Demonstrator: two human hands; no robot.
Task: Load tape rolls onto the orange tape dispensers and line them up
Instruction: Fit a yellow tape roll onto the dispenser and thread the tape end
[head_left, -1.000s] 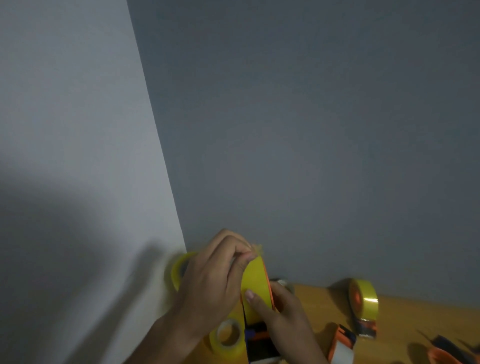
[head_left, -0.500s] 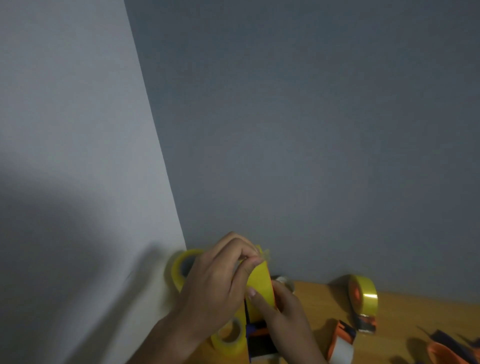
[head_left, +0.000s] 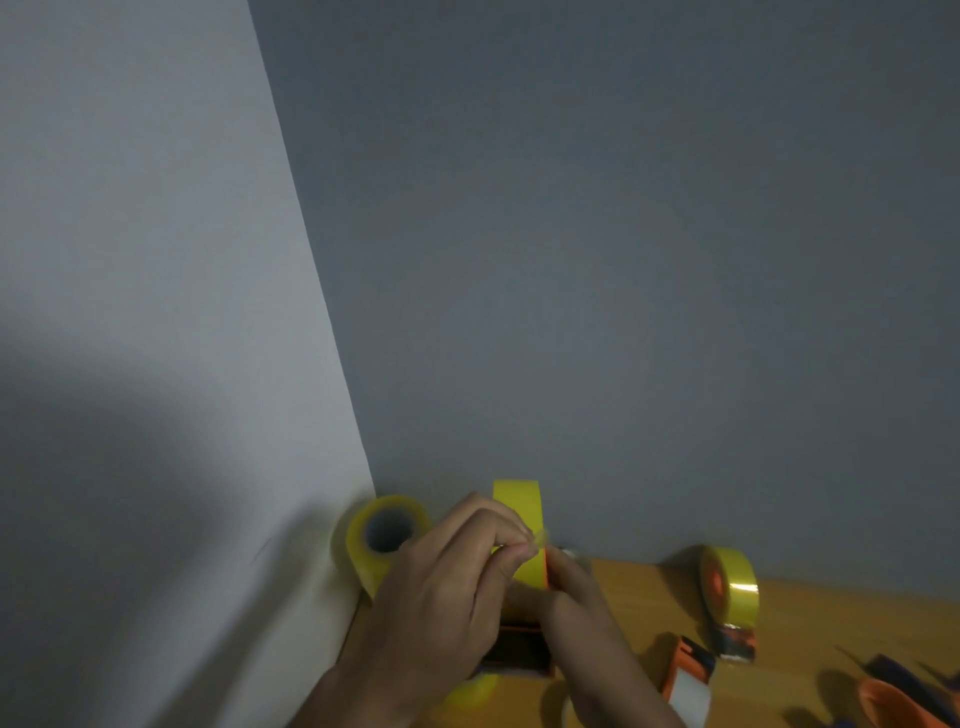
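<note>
Yellow tape roll pinched by left hand fingers.

You face a corner where 2 walls meet: a pale wall on the left and a darker grey wall ahead. A wooden tabletop (orange-brown) fills the lower right. Light seems dim; a soft shadow darkens the pale wall's lower half.

Left hand pinches tape end (yellow roll, right hand steadying).
</note>
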